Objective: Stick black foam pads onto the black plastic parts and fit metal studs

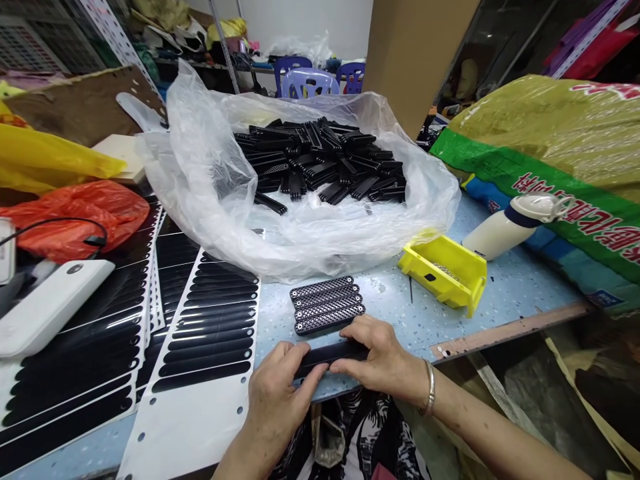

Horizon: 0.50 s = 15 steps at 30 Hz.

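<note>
Left hand (280, 400) | right hand (383, 353) | grips clamped on black plastic strip (330, 357) at both ends, steadying it | perforated black strips (327, 305) lined up just beyond it

Plastic bag (210, 227) on the worktop (395, 320), pile of perforated strips (320, 160) inside it. Four more strips (327, 305) lay in front of the bag, bin (443, 270) to their right, bottle (505, 230) behind the bin, printed sheets (210, 327) to their left.
</note>
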Each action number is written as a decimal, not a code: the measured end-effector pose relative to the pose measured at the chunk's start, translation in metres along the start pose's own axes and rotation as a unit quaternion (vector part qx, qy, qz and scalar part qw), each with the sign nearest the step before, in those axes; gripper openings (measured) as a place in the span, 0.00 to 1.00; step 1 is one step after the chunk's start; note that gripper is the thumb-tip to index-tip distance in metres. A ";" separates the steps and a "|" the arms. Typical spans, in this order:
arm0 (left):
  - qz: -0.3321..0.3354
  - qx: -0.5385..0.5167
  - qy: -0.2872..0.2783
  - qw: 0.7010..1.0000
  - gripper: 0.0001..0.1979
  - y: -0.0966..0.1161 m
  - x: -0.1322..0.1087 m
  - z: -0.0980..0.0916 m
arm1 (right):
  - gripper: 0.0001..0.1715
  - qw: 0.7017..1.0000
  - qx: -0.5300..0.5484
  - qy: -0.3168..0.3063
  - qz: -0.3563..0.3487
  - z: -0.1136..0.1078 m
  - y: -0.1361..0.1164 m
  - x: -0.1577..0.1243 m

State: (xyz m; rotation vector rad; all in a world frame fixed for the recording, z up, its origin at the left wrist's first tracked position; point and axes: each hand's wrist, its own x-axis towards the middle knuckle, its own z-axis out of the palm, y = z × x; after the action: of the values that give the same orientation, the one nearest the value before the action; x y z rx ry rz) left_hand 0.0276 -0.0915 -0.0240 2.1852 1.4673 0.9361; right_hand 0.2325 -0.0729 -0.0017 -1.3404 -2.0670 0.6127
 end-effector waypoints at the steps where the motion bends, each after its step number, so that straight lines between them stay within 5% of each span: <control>1: 0.000 -0.001 0.000 1.000 0.07 -0.001 0.000 0.000 | 0.18 1.000 -0.001 -0.002 0.001 0.000 0.000 0.000; 15: 0.006 -0.010 -0.010 1.000 0.08 -0.003 0.001 0.000 | 0.15 0.999 0.035 -0.002 0.009 0.000 0.005 0.002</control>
State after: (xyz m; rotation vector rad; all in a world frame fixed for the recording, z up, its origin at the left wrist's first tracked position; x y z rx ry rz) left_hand 0.0259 -0.0891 -0.0253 2.1856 1.4314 0.9254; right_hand 0.2350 -0.0690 -0.0046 -1.3207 -2.0201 0.6885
